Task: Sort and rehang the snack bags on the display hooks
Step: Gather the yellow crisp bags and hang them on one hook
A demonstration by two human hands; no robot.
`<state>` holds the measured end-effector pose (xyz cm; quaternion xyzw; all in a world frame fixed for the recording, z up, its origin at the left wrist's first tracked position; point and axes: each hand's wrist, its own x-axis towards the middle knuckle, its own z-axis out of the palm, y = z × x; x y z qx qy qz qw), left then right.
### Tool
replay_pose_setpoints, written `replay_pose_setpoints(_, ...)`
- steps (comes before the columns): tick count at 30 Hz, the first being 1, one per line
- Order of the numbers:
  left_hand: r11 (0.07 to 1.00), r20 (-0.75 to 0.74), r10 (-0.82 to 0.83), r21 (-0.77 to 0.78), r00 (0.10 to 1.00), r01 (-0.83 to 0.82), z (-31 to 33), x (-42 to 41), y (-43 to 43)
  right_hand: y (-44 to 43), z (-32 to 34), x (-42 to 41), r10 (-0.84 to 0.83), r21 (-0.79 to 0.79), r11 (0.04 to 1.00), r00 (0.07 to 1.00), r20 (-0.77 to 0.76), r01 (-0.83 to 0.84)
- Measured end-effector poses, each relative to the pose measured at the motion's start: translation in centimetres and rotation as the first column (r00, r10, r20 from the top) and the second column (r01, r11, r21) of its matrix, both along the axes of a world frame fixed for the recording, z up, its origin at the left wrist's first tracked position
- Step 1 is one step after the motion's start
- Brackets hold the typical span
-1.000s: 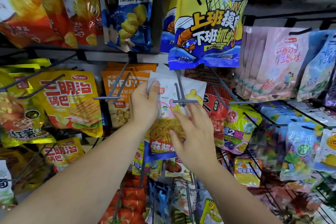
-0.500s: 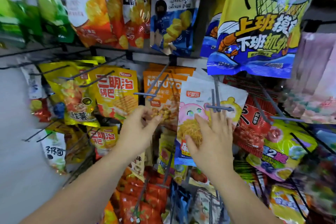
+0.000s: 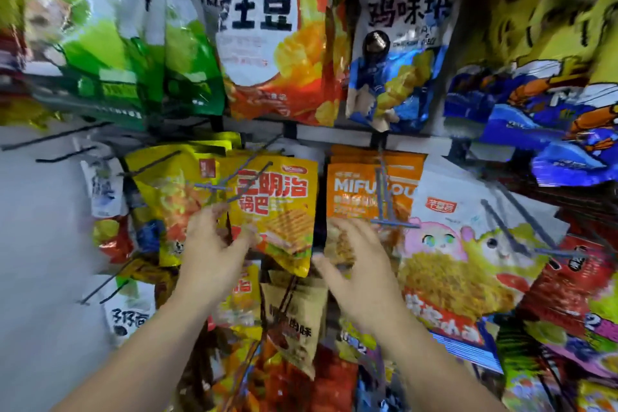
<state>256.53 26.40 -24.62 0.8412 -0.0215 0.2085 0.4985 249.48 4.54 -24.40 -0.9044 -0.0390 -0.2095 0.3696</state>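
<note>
Crowded snack bags [image 3: 277,211] hang on wire hooks [image 3: 388,207]; pale wall [image 3: 40,244] at left.

Yellow bag [image 3: 277,211], at the fingertips of the left hand [image 3: 214,254]: plastic film, glossy, crinkled along the bottom edge.
Orange bag [image 3: 364,187], just above the fingers of the right hand [image 3: 361,274]: same glossy film, smooth.
White bag [image 3: 468,244], right of those fingers: film, softer sheen.
Brown bag [image 3: 294,318], below and between both sets of fingers: looks matt, paper-like; blur prevents certainty.
Hook [image 3: 394,223], over the right fingertips: thin metal wire, grey, dull finish.
Green bags [image 3: 133,53], well above the left fingers: high gloss, bright glare streaks.
</note>
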Motion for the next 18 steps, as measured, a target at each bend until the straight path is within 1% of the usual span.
replay_pose_setpoints(3,0.997,0.057,-0.07,0.037,0.996,0.068,0.7,2.4,1.5,2.2,1.8,3.1,-0.054,0.166,0.983,0.992,-0.11,0.072)
replay_pose_setpoints(6,0.99,0.027,-0.142,0.021,0.99,0.141,0.7,4.1,2.4,3.5,2.5,5.7,-0.134,0.252,0.953,0.979,-0.155,0.17)
replay_pose_setpoints(10,0.96,0.006,-0.278,-0.047,0.961,0.278,0.9,5.1,2.9,4.8,3.2,7.8,-0.192,0.344,0.915,0.977,-0.091,0.212)
replay_pose_setpoints(14,0.936,-0.036,-0.343,-0.092,0.939,0.339,1.3,6.3,3.6,5.9,3.3,9.2,-0.151,0.534,0.83,0.986,-0.068,0.164)
replay_pose_setpoints(18,0.921,-0.012,-0.387,-0.055,0.922,0.386,1.7,6.8,4.2,6.6,3.4,9.7,-0.192,0.539,0.822,0.981,-0.042,0.184)
